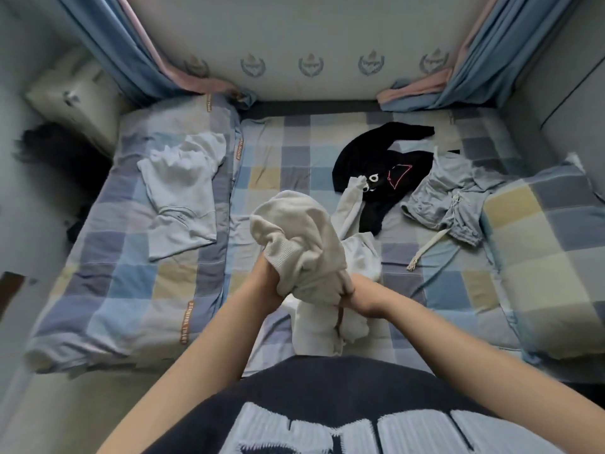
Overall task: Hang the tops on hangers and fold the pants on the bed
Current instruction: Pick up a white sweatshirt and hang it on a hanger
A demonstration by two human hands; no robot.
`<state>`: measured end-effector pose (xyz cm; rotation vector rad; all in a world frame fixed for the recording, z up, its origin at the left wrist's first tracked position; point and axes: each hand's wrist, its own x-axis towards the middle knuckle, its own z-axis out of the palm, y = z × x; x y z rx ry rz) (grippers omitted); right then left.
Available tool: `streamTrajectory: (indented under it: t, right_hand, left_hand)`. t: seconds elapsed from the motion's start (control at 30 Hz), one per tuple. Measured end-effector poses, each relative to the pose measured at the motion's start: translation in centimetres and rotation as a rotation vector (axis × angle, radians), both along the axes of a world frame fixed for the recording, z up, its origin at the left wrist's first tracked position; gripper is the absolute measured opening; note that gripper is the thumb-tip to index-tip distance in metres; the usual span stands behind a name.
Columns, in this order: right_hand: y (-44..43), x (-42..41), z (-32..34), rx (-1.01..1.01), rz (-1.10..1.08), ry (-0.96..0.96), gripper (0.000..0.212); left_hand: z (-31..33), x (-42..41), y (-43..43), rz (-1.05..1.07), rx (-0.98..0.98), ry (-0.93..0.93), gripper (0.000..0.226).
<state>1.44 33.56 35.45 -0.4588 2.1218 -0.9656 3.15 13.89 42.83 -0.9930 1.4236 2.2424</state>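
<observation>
Both hands hold a cream sweatshirt (301,237) bunched up above the middle of the checked bed (281,152). My left hand (266,283) grips its ribbed hem from below. My right hand (360,298) clutches the fabric at the lower right, and part of the garment hangs down in front of me. One sleeve trails toward a black top (376,165) with a pink print, spread at the far middle. A white T-shirt (180,191) lies flat on the left. Light grey drawstring pants (448,198) lie crumpled on the right.
A folded checked quilt (131,290) covers the bed's left side. A checked pillow (550,257) sits at the right edge. Blue and pink curtains (131,54) hang at both far corners beside a padded headboard (311,44). A white box (72,99) stands left of the bed.
</observation>
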Motion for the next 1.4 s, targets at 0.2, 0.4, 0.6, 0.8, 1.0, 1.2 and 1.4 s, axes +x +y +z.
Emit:
streamTrajectory:
  t: [0.2,0.4,0.6,0.8,1.0,1.2,1.4]
  right_hand:
    - [-0.6,-2.9,0.5,0.045,-0.248,0.109,0.008]
    - [-2.6,-6.6,6.1,-0.295,-0.498,0.202,0.007]
    - [-4.2,-9.1,12.8,-0.554,-0.794,0.003,0.01]
    - [-4.3,-9.8,14.8,-0.778,-0.743,-0.19,0.014]
    - [1.2,-6.5,7.0,-0.3,-0.427,0.064,0.077]
    - [2.7,-3.9,0.9,-0.129,-0.445,-0.094,0.1]
    - [1.1,-4.5,-0.6,-0.12,-0.491,-0.111,0.034]
  left_hand:
    - [1.6,-2.8,-2.4,0.156,0.286,0.244,0.036]
    - [0.6,-2.6,-0.8,0.024,0.047,0.314,0.029]
    - [-1.7,-1.5,3.4,-0.474,-0.517,0.316,0.07]
    - [-2.6,-4.3,2.9,-0.242,-0.644,0.419,0.012]
    - [-1.1,-5.3,1.3,-0.045,-0.386,0.39,0.027]
    - [1.7,-6.2,1.1,-0.019,-0.186,0.437,0.025]
    - [3.5,-7.2,0.7,-0.007,-0.125,0.418,0.028]
